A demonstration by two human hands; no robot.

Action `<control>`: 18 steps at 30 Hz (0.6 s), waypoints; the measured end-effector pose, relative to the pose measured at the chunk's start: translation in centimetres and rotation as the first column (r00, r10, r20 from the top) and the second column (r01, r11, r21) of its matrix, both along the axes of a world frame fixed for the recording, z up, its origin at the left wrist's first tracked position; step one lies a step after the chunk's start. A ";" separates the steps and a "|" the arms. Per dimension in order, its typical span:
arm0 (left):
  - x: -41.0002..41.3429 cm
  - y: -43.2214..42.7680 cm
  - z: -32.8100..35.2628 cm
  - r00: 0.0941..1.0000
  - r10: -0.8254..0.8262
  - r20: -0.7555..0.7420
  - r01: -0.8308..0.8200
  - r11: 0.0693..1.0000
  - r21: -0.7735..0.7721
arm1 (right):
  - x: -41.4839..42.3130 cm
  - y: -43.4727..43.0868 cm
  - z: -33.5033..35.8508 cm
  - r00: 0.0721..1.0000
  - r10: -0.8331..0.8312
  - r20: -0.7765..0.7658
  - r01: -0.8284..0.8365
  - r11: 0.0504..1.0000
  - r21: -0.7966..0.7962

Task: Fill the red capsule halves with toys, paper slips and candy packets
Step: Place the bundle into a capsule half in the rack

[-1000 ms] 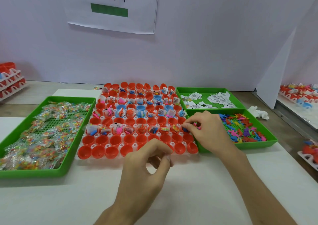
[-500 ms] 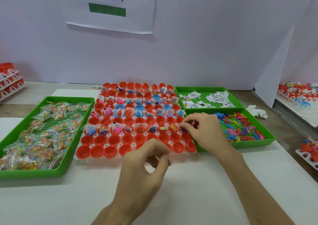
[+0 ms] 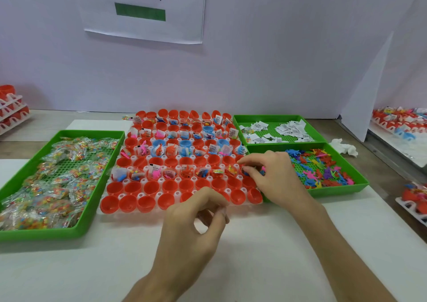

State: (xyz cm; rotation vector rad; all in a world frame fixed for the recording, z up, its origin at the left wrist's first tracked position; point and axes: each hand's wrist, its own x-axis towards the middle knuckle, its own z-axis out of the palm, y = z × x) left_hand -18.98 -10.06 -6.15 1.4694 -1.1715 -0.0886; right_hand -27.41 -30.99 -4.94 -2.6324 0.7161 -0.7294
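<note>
Candy packets (image 3: 57,174) fill one green tray (image 3: 90,132), paper slips (image 3: 288,128) another, toys (image 3: 323,167) a third.

I count three green trays: one left tray (image 3: 46,235) of candy packets (image 3: 57,174), and on the right a far tray (image 3: 265,117) of paper slips (image 3: 288,128) and a near tray (image 3: 335,192) of toys (image 3: 318,170). One rack (image 3: 178,180) of red capsule halves (image 3: 129,203), a left hand (image 3: 191,227) and a right hand (image 3: 275,177). The loose pieces are too many to count.

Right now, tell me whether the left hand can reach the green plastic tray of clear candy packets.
Probably yes: nothing stands between the left hand and the open green plastic tray to its left, though its curled fingers may be holding something.
</note>
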 end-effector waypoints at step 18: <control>0.3 0.2 0.2 1.000 0.027 -0.011 -0.027 1.000 -0.005 | -0.9 -0.6 0.1 0.946 -0.074 0.317 0.061 0.997 0.051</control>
